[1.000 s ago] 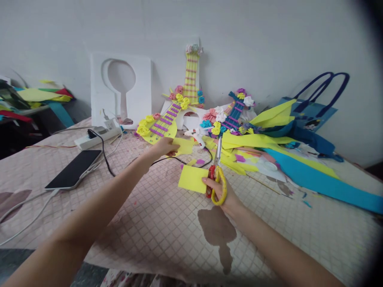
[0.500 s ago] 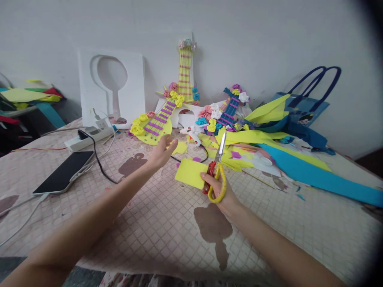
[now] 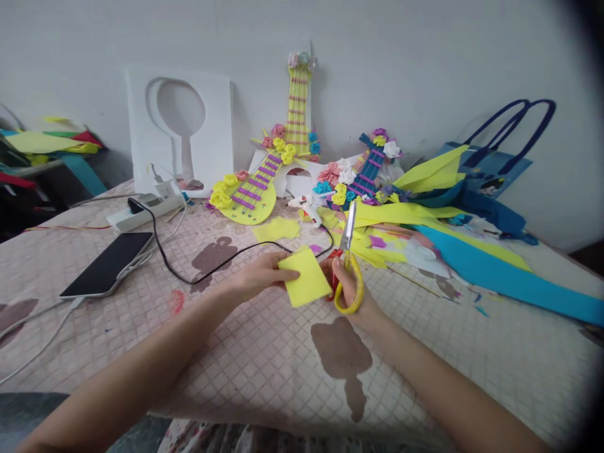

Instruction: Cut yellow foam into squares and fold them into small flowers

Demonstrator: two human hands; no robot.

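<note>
Between thumb and fingers, my left hand (image 3: 264,275) pinches the left edge of a yellow paper square (image 3: 306,283), held just above the table. My right hand (image 3: 356,292) grips scissors (image 3: 348,258) with red and yellow handles, blades pointing up and away. Its fingers are close to the paper's right corner; whether they touch it I cannot tell. A white glue gun (image 3: 307,207) lies beyond the paper. Yellow paper scraps (image 3: 283,228) are spread around it. Behind stands a yellow paper guitar (image 3: 250,195) with purple strips and paper roses.
A phone (image 3: 108,264) and a power strip (image 3: 146,207) with cables are on the left. A white foam board (image 3: 136,126) with a cut-out leans on the wall. Blue crepe paper (image 3: 500,277) and a blue bag (image 3: 500,167) are on the right.
My left hand has come right and down and taken hold of the yellow paper square. The square has turned and tilted. The scissors remain in my right hand.
</note>
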